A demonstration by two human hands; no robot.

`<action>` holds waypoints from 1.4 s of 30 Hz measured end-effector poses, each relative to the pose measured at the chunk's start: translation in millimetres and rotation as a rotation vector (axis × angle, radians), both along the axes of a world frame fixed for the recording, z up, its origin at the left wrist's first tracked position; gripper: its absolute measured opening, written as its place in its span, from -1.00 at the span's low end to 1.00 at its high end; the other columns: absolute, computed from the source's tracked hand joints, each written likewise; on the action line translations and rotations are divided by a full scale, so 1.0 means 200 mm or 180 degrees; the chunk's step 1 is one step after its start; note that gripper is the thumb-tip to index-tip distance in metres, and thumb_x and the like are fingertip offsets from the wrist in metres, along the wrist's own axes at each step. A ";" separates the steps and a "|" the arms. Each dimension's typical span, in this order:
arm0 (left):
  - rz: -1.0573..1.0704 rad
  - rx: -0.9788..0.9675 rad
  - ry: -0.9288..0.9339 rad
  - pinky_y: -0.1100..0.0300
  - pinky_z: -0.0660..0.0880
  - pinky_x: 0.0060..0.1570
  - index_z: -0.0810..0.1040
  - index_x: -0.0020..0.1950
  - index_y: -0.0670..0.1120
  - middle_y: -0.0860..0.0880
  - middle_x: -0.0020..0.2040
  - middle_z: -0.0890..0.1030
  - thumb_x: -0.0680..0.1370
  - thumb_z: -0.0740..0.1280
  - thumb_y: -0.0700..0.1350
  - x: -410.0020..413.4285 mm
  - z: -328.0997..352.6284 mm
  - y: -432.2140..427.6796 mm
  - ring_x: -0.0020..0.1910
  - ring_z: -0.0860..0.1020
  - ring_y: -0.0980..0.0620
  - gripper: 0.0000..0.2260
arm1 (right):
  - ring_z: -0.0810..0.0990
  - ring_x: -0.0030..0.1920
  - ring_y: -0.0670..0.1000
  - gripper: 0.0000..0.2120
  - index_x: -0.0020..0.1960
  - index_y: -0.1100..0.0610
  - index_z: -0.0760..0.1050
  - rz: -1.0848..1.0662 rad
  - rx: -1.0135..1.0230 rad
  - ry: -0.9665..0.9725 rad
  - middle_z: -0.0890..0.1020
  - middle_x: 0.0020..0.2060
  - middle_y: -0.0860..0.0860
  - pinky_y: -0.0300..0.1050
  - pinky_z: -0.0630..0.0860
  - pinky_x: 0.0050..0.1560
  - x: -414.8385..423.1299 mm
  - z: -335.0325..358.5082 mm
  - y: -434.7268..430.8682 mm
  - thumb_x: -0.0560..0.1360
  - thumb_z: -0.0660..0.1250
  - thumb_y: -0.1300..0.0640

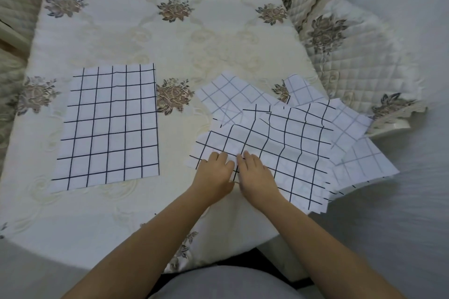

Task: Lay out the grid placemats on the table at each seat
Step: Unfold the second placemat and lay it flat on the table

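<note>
Worktop (170,43) under a floral cloth. One grid placemat (109,126) lies flat at the left. A fanned pile of placemats (291,143) at the right overhangs the near edge. The left hand (213,172) and right hand (255,175) lie side by side on the top mat's near-left corner; cannot tell whether they pinch or press. Quilted cover (352,56) beyond.

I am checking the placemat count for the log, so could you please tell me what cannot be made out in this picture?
Head view, pile of placemats: the number of sheets; upper ones cover lower ones.
Head view, left hand and right hand: pinching or only pressing the pile; the hands' backs hide the grip.
Head view, table: its far end and other seats, cut off by the top edge.
</note>
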State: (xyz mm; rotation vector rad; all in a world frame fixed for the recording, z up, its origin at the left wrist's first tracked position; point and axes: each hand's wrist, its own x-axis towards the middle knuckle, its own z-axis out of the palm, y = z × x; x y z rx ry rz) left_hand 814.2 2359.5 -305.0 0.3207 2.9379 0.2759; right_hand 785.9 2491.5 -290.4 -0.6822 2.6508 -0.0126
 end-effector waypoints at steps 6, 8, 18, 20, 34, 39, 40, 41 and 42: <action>0.0248 -0.0003 0.0153 0.21 0.33 -0.55 0.53 -0.38 -0.13 -0.08 -0.32 0.58 0.04 0.54 -0.20 -0.01 -0.02 0.00 -0.42 0.53 -0.08 -0.74 | 0.29 0.36 0.10 -0.55 0.38 0.18 0.27 -0.0119 -0.0295 -0.0392 0.32 0.38 0.09 -0.02 0.40 0.23 -0.08 0.07 0.02 0.50 0.18 0.18; 0.0272 -0.0001 0.0343 0.22 0.32 -0.51 0.52 -0.41 -0.12 -0.05 -0.38 0.55 0.05 0.54 -0.28 -0.02 -0.03 -0.03 -0.48 0.49 -0.06 -0.74 | 0.41 0.23 0.10 -0.66 0.27 0.17 0.39 -0.0303 -0.0309 -0.0346 0.45 0.24 0.08 -0.01 0.45 0.12 -0.10 0.10 0.02 0.50 0.15 0.21; 0.0643 0.0553 0.1252 0.09 0.45 -0.27 0.61 -0.25 -0.10 -0.01 -0.36 0.61 0.33 0.35 -0.25 -0.07 0.22 -0.32 -0.40 0.57 -0.07 -0.92 | 0.51 -0.11 0.11 -0.82 -0.09 0.18 0.48 -0.0558 -0.0444 0.0260 0.56 -0.12 0.08 -0.15 0.31 -0.25 -0.10 0.33 -0.04 0.53 0.10 0.23; 0.0629 0.0605 0.1370 0.06 0.43 -0.19 0.62 -0.20 -0.09 0.00 -0.33 0.63 0.40 0.31 -0.19 -0.04 0.27 -0.41 -0.36 0.58 -0.06 -0.90 | 0.50 -0.13 0.10 -0.84 -0.11 0.17 0.47 -0.0639 -0.0476 0.0342 0.56 -0.13 0.07 -0.16 0.28 -0.27 -0.07 0.39 -0.05 0.53 0.12 0.23; 0.1809 0.0821 0.0895 0.15 0.14 -0.10 0.56 -0.20 -0.13 -0.03 -0.30 0.61 0.56 0.27 -0.07 0.45 0.39 -1.06 -0.26 0.54 -0.09 -0.80 | 0.48 -0.30 0.04 -0.85 -0.15 0.13 0.56 -0.0743 -0.1189 0.0046 0.52 -0.35 -0.02 -0.09 0.41 -0.30 0.23 0.51 -0.52 0.53 0.22 0.20; 0.2702 0.1092 0.0894 0.04 0.36 -0.08 0.54 -0.20 -0.14 -0.04 -0.28 0.62 0.57 0.26 -0.14 0.67 0.38 -1.16 -0.27 0.54 -0.12 -0.82 | 0.48 -0.30 0.02 -0.87 -0.18 0.08 0.50 -0.0185 -0.1280 -0.0403 0.51 -0.35 -0.03 -0.11 0.39 -0.30 0.25 0.50 -0.76 0.52 0.23 0.18; 0.2917 0.1169 0.0867 0.02 0.38 -0.06 0.54 -0.18 -0.14 -0.03 -0.27 0.61 0.58 0.24 -0.14 0.71 0.39 -1.18 -0.27 0.53 -0.10 -0.82 | 0.46 -0.32 0.02 -0.88 -0.18 0.07 0.48 -0.0097 -0.1292 -0.0517 0.51 -0.35 -0.03 -0.10 0.41 -0.28 0.25 0.50 -0.81 0.53 0.23 0.18; 0.3140 0.1206 0.0843 0.02 0.38 -0.03 0.54 -0.15 -0.14 -0.02 -0.25 0.62 0.59 0.23 -0.13 0.76 0.39 -1.20 -0.25 0.53 -0.10 -0.82 | 0.45 -0.34 0.02 -0.87 -0.19 0.06 0.47 -0.0002 -0.1313 -0.0628 0.49 -0.37 -0.04 -0.07 0.43 -0.26 0.25 0.50 -0.86 0.53 0.23 0.17; 0.3283 0.1209 0.0837 0.03 0.38 -0.02 0.55 -0.12 -0.15 -0.03 -0.23 0.62 0.59 0.22 -0.12 0.80 0.40 -1.22 -0.23 0.53 -0.10 -0.82 | 0.44 -0.35 0.01 -0.87 -0.20 0.05 0.46 0.0054 -0.1340 -0.0707 0.48 -0.38 -0.05 -0.06 0.45 -0.26 0.26 0.50 -0.90 0.53 0.24 0.17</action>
